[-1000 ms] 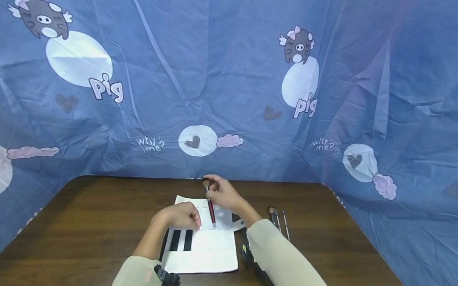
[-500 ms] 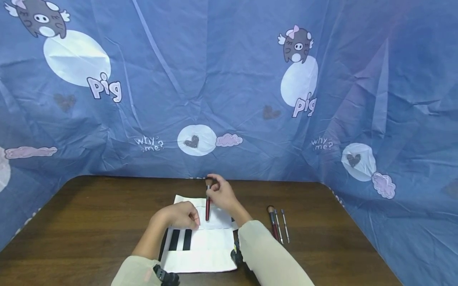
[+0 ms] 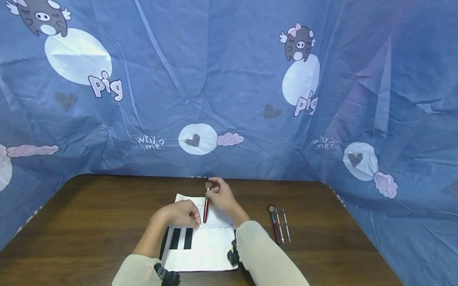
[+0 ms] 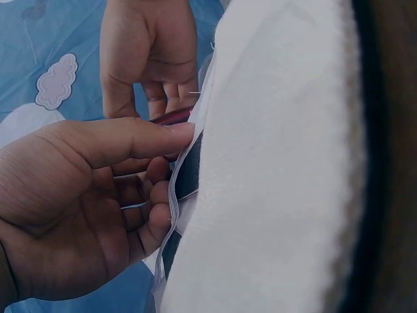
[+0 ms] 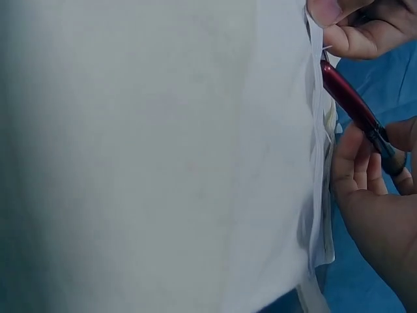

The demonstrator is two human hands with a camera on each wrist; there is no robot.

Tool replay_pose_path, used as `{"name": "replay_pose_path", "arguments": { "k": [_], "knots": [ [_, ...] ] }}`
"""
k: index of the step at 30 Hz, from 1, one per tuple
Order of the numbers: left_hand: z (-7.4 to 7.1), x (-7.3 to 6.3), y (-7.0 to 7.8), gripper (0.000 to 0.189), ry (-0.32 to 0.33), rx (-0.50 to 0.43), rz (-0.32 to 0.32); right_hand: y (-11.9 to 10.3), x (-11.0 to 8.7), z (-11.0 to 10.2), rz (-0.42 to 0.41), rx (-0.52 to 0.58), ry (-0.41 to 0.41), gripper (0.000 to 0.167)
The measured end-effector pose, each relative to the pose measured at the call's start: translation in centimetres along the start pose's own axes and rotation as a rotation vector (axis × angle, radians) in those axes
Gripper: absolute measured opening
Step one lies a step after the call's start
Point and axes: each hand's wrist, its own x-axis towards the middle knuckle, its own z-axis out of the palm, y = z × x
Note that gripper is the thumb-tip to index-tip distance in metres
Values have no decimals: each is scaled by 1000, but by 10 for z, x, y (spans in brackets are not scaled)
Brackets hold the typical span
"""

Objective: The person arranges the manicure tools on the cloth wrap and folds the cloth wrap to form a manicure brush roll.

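My right hand [image 3: 222, 197] pinches a makeup brush [image 3: 205, 210] near its ferrule, bristles at the far end and the red handle slanting down over a white cloth brush roll [image 3: 214, 240]. With thumb and fingers, my left hand [image 3: 180, 213] grips the edge of the roll's pocket; in the left wrist view the thumb lies on the white pocket cloth [image 4: 273, 163], with dark strips showing behind it. In the right wrist view the red handle [image 5: 348, 94] points at the pocket opening, close to the left fingers, and its end is partly hidden by the cloth edge.
To the right on the brown table [image 3: 322, 238] lie another red-handled makeup brush [image 3: 274, 225] and two slim silvery tools, one of them a thin stick [image 3: 286, 226]. A blue printed cloth [image 3: 250, 87] hangs behind the table.
The right hand has moved slightly nearer, and the brush's handle end has swung left toward the left fingers. The left hand has stayed at the pocket edge.
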Motion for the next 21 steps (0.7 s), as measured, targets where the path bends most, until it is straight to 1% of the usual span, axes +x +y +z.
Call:
{"name": "replay_pose_path", "arguments": {
  "k": [6,9,13,16,19,21],
  "knots": [
    [-1,0,0,13,-1,0,1,1,0,3,48,46,-36,51],
    [-1,-1,0,13,-2,3,8,1,1,2,76,31,-64,54],
    [-2,-3,0,14,-3,2,25,-2,-1,-2,100,11,-125,56],
    [-2,-3,0,14,-4,-3,31,-3,-2,-4,128,22,-176,49],
    [-2,-3,0,15,-5,-8,30,-4,-2,-5,151,37,-209,41],
    [-2,-3,-1,15,-5,-6,34,-4,-2,-5,157,45,-228,39]
  ]
}}
